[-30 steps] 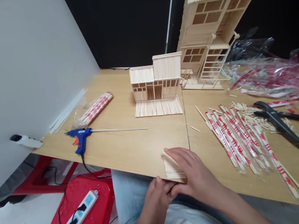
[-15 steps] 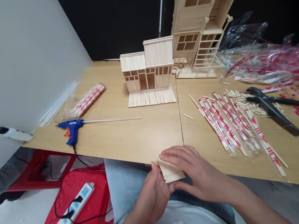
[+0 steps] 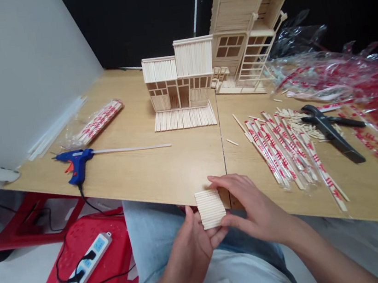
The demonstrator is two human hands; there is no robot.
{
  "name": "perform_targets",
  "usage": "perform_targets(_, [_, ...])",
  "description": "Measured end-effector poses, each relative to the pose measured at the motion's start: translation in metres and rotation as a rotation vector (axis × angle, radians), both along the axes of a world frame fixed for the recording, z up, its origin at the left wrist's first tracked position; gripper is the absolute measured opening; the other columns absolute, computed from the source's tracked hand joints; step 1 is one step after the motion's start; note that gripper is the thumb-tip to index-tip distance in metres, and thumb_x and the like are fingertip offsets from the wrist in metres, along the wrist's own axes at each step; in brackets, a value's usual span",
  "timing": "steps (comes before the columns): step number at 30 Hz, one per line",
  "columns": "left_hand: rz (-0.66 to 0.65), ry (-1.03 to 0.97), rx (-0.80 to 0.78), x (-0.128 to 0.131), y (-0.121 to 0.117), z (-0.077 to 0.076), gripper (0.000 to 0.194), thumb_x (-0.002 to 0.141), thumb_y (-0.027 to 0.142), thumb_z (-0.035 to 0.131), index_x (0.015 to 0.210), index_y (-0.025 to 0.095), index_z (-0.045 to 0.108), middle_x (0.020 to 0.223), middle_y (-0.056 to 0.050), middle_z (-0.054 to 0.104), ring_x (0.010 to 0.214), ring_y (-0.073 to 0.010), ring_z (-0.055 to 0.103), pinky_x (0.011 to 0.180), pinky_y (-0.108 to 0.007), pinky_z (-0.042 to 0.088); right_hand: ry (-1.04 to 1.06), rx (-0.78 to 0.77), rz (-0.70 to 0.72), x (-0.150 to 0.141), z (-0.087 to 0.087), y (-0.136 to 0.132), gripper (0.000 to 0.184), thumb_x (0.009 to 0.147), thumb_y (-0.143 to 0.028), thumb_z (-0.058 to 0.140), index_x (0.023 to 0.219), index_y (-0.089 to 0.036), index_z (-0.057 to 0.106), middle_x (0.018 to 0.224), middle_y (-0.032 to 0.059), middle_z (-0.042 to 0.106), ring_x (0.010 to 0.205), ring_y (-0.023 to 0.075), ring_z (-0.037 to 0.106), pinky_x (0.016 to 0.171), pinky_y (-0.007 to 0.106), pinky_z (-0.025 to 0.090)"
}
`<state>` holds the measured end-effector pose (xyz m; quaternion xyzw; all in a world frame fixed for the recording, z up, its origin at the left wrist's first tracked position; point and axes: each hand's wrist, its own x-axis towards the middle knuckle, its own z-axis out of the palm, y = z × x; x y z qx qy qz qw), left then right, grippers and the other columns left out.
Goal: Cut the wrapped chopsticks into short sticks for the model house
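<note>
A small panel of short wooden sticks laid side by side is held over the table's front edge. My left hand carries it from below, palm up, with the thumb at its left side. My right hand grips the panel's right side, thumb at the near corner and fingertips by the far edge. Farther back stands a small stick-built house with a slatted roof and porch. Beside it rises a taller stick house with a ladder, its top cut off by the frame.
A blue glue gun with a long glue stick lies left, near a bundle of wrapped chopsticks. To the right are several wrapped chopsticks, cut pieces, a black-handled cutter and crumpled plastic wrappers. A power strip rests on a red stool.
The panel has turned slightly in my hands and more of its face shows. My right fingers have drawn back from its top to its edge. The view has shifted a little right.
</note>
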<state>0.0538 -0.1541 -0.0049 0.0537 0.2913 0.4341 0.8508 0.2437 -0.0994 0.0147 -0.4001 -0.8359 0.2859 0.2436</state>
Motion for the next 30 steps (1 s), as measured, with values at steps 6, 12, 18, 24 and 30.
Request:
perform_targets(6, [-0.021, -0.064, -0.058, -0.011, -0.01, 0.015, 0.06, 0.101, 0.055, 0.037, 0.129, 0.009, 0.064, 0.125, -0.017, 0.069, 0.112, -0.0234, 0.066, 0.105, -0.039, 0.047, 0.035, -0.065, -0.009, -0.01, 0.003, -0.005, 0.056, 0.098, -0.054, 0.048, 0.145, -0.024, 0.04, 0.112, 0.0096, 0.064, 0.103, 0.0267, 0.057, 0.093, 0.045, 0.044])
perform_targets(12, [-0.053, -0.041, -0.05, -0.013, -0.014, 0.007, 0.059, 0.099, 0.058, 0.04, 0.13, 0.015, 0.063, 0.125, -0.015, 0.07, 0.113, -0.0279, 0.067, 0.1, -0.043, 0.049, 0.092, -0.048, -0.05, -0.013, 0.002, -0.012, 0.046, 0.104, -0.048, 0.035, 0.141, -0.024, 0.045, 0.103, 0.0088, 0.064, 0.094, 0.0245, 0.058, 0.085, 0.042, 0.047])
perform_targets(18, [-0.174, -0.115, 0.095, -0.017, -0.005, -0.024, 0.062, 0.09, 0.066, 0.053, 0.131, 0.02, 0.064, 0.126, -0.014, 0.069, 0.11, -0.029, 0.069, 0.093, -0.041, 0.05, 0.192, 0.029, -0.035, -0.002, -0.005, -0.018, 0.039, 0.102, -0.04, 0.041, 0.141, -0.034, 0.046, 0.105, 0.0063, 0.069, 0.094, 0.0222, 0.067, 0.08, 0.035, 0.057])
perform_targets(24, [-0.184, -0.151, 0.258, -0.028, 0.021, 0.007, 0.073, 0.087, 0.069, 0.055, 0.131, 0.011, 0.063, 0.134, -0.023, 0.063, 0.117, -0.035, 0.065, 0.101, -0.046, 0.043, 0.306, -0.014, -0.178, 0.014, -0.015, -0.008, 0.042, 0.098, -0.044, 0.048, 0.139, -0.035, 0.053, 0.117, 0.0088, 0.071, 0.102, 0.0257, 0.071, 0.085, 0.034, 0.06])
perform_targets(30, [-0.026, -0.167, 0.289, -0.028, 0.064, 0.065, 0.068, 0.099, 0.061, 0.037, 0.129, 0.005, 0.061, 0.129, -0.024, 0.065, 0.121, -0.0299, 0.062, 0.108, -0.04, 0.038, 0.62, -0.448, -0.248, -0.006, 0.003, 0.02, 0.042, 0.101, -0.056, 0.039, 0.126, -0.027, 0.054, 0.092, 0.0066, 0.072, 0.079, 0.0202, 0.069, 0.075, 0.034, 0.055])
